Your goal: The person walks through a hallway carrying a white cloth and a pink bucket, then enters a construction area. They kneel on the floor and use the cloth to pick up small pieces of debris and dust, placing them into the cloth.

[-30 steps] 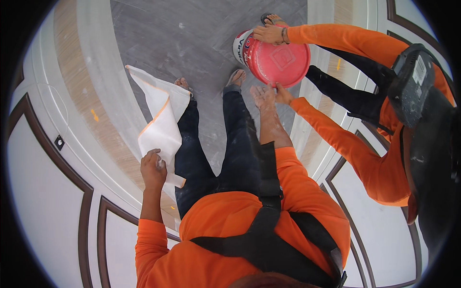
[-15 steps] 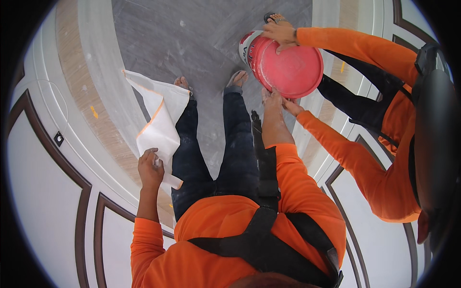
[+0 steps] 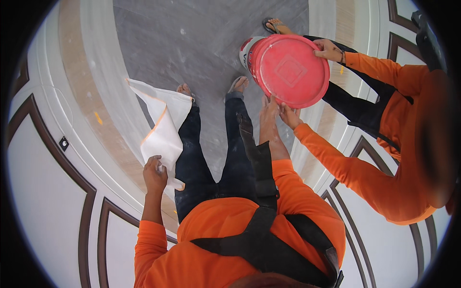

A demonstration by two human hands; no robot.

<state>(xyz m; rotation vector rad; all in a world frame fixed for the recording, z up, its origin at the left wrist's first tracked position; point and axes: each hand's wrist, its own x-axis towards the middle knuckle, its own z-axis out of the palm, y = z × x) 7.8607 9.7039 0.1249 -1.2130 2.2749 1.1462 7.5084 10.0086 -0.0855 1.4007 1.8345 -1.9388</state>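
A white cloth (image 3: 161, 139) with orange edging hangs from my left hand (image 3: 155, 171), its fingers closed on it beside my left thigh. To the right of my feet is a red bucket (image 3: 254, 53) with a white band and a round red lid (image 3: 293, 72). My right hand (image 3: 270, 109) grips the near side of the bucket at the lid's rim, its fingertips partly hidden. Close beside it, a co-worker's hand (image 3: 290, 116) also touches the near rim. That person's other hand (image 3: 328, 50) holds the lid's right edge.
The co-worker in an orange sleeve (image 3: 345, 158) stands close on my right, one sandalled foot (image 3: 278, 26) behind the bucket. Grey flooring (image 3: 192, 38) lies ahead. Panelled white walls (image 3: 43, 177) with brown trim curve along both sides. A cable and small black socket (image 3: 64, 143) are at left.
The co-worker's upper hand has moved from the top of the bucket to the lid's right edge. The lid has shifted slightly right and faces up more. My left hand keeps the cloth.
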